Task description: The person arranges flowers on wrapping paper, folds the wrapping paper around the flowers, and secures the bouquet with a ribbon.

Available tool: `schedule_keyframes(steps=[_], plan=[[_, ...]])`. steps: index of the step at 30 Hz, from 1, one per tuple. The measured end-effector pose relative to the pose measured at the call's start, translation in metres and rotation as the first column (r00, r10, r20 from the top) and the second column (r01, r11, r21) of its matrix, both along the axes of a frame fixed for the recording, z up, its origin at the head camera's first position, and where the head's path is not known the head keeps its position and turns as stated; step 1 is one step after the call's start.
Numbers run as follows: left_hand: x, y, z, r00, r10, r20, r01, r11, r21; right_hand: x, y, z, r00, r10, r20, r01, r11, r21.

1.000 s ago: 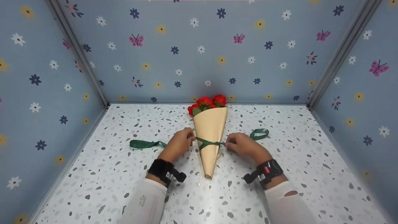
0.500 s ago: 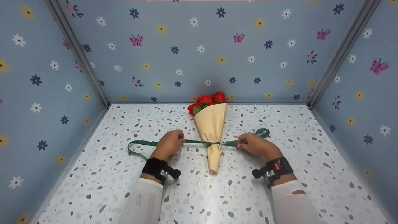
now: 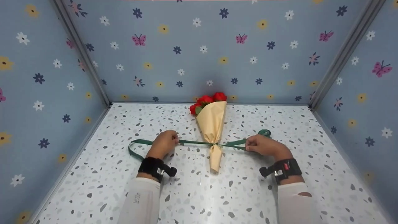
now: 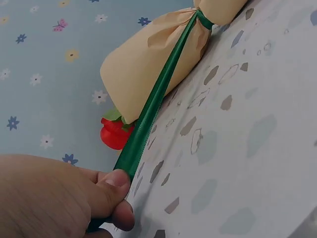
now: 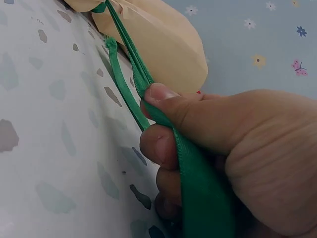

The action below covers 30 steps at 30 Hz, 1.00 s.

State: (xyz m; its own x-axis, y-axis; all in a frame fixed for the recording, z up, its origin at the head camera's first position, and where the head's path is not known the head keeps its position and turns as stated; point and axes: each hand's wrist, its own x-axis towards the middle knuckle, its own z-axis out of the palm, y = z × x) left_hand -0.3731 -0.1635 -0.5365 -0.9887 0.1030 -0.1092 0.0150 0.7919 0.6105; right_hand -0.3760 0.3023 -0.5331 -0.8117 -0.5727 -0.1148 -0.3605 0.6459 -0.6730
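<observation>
A bouquet of red roses [image 3: 205,100] in tan wrapping paper [image 3: 212,119] lies on the table, blooms toward the back wall. Around its lower part runs a green ribbon [image 3: 196,142], cinching the paper into a narrow waist. My left hand [image 3: 164,143] pinches one stretch of ribbon, which runs taut to the bouquet in the left wrist view. On the other side, my right hand [image 3: 264,145] grips the ribbon between thumb and curled fingers. A second strand [image 5: 124,84] with a frayed end shows beside the gripped one in the right wrist view.
Loose ribbon loops past the left wrist, and a curled ribbon tail [image 3: 265,133] lies behind the right hand. The speckled white table [image 3: 199,193] is bounded by a patterned blue back wall [image 3: 186,62] and side walls.
My hands have moved apart, left and right, drawing the ribbon straight. The loosely crossed ribbon has tightened and squeezed the paper into a waist.
</observation>
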Motion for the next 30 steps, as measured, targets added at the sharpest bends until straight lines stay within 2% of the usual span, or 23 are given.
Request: schedule_keyframes(steps=[5,9,17,19,23,25,27,30], plan=[[-0.002,-0.006,-0.006,1.000,-0.002,0.004,0.002,0.999,0.038,-0.002,0.003,-0.001,1.000,0.012,0.016,-0.012,1.000,-0.014],[-0.005,-0.008,-0.008,1.000,-0.010,0.025,0.008,0.998,0.065,-0.001,0.002,-0.001,0.999,-0.008,0.038,0.008,1.000,-0.001],[-0.009,-0.008,-0.004,0.995,-0.026,0.093,0.024,0.999,0.024,-0.002,-0.006,-0.004,0.999,-0.036,0.011,0.035,0.998,0.047],[-0.009,-0.006,-0.003,0.994,-0.037,0.102,0.037,0.999,0.003,-0.001,-0.006,-0.004,0.997,-0.069,0.040,0.067,0.997,0.043],[-0.008,-0.003,0.000,0.991,-0.054,0.124,0.055,0.998,-0.004,0.003,-0.002,0.001,0.980,-0.143,0.135,0.148,0.989,-0.027],[-0.007,-0.002,0.003,0.990,-0.061,0.128,0.057,0.998,0.037,0.004,-0.001,0.002,0.968,-0.178,0.177,0.193,0.978,-0.073],[-0.006,-0.002,0.007,0.988,-0.075,0.134,0.059,0.991,0.122,0.004,0.001,0.001,0.958,-0.208,0.199,0.232,0.967,-0.106],[-0.006,0.001,0.015,0.984,-0.112,0.137,0.074,0.963,0.260,0.002,0.004,-0.001,0.944,-0.234,0.233,0.270,0.954,-0.133]])
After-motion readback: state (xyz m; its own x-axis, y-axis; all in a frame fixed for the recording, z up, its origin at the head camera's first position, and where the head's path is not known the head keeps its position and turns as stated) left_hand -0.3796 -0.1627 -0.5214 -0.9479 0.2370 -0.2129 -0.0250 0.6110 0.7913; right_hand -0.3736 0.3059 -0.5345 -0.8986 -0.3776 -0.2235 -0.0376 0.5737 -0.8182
